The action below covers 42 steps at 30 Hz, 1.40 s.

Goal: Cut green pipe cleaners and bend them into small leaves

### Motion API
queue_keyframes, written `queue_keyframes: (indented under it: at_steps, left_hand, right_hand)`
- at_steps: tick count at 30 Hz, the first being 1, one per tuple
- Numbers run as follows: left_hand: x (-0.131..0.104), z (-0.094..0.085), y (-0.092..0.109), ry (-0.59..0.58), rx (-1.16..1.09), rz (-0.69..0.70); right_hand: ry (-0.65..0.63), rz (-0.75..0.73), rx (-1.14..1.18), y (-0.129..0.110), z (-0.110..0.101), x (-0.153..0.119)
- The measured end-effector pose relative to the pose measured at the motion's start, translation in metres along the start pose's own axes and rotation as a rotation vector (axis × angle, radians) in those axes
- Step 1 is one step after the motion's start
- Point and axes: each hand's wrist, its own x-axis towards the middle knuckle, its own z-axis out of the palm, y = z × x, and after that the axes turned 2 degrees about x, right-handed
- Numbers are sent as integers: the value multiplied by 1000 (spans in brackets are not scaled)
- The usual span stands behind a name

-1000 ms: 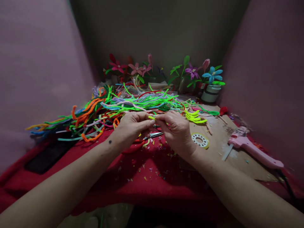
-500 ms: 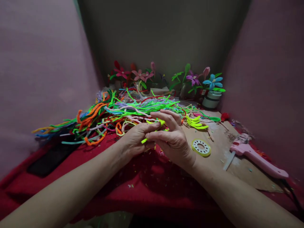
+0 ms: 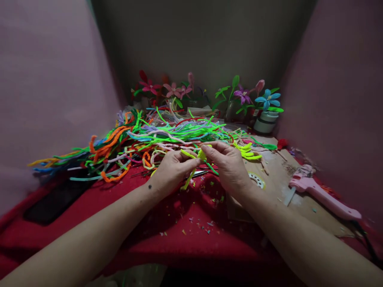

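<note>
Yellow pipe cleaners [image 3: 202, 154] are pinched between both hands at the middle of the view, with loose ends sticking out to the left and hanging down. My left hand [image 3: 175, 169] closes thumb and fingers on them from the left. From the right, my right hand [image 3: 229, 163] grips the same yellow piece between thumb and forefinger. A green stem [image 3: 212, 168] slants down between the hands. Scissors [image 3: 199, 173] lie partly hidden behind my left hand. Several bent yellow pieces [image 3: 247, 151] rest just beyond my right hand.
A big heap of coloured pipe cleaners [image 3: 173, 133] spreads behind the hands. A phone [image 3: 56, 201] lies left on the red cloth [image 3: 143, 235]. At right, a pink glue gun [image 3: 326, 195] and a tape roll [image 3: 257, 180] rest on cardboard [image 3: 279, 171]. Fuzzy flowers [image 3: 267, 99] stand at the back.
My hands have drawn slightly apart and turned, so the yellow piece now shows between the fingertips. My right hand now covers part of the tape roll. The scissors have come into sight.
</note>
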Motion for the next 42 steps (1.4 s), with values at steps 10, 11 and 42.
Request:
queue_keyframes:
  at_steps: [10,11,42]
  left_hand:
    - [-1,5,2,-5,-212,-211]
    - [-1,5,1,7,-201,-195]
    - [0,11,-12,203,248,37]
  right_hand:
    - [98,-43,-104,2,-3,2]
    - [90,-46,-99,3,-3,2]
    - [74,-87,-376,7,1,-1]
